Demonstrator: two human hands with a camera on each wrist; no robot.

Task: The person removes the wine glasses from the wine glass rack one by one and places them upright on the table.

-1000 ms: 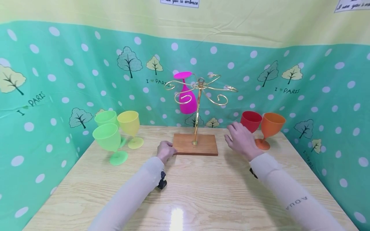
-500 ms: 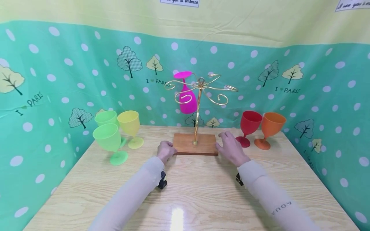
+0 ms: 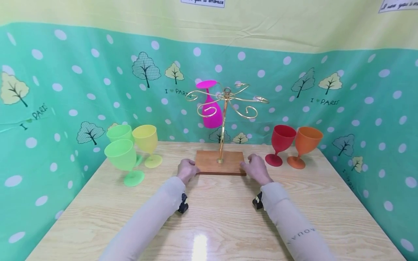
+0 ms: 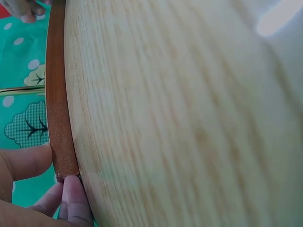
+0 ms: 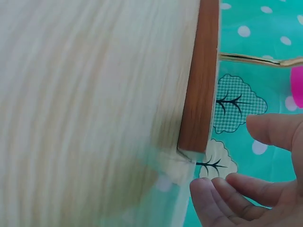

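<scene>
A gold wire stemware rack (image 3: 223, 127) stands on a rectangular wooden base (image 3: 232, 159). One magenta goblet (image 3: 212, 114) hangs upside down from a curled arm at its left. My left hand (image 3: 187, 170) grips the left end of the base; in the left wrist view the thumb (image 4: 33, 161) lies on top and fingers (image 4: 75, 198) press the end. At the right end is my right hand (image 3: 257, 169). The right wrist view shows its thumb (image 5: 270, 130) and fingers (image 5: 232, 194) spread around the base's corner (image 5: 194, 137), apart from the wood.
Two green goblets (image 3: 121, 156) and a yellow goblet (image 3: 146, 139) stand upright on the left of the table (image 3: 222, 217). On the right stand a red goblet (image 3: 282, 137) and an orange goblet (image 3: 307, 139). A patterned cloth (image 3: 261, 54) hangs behind and along both sides.
My right hand has moved left from in front of the red goblet to the right end of the base. The left hand and the rack have stayed in place.
</scene>
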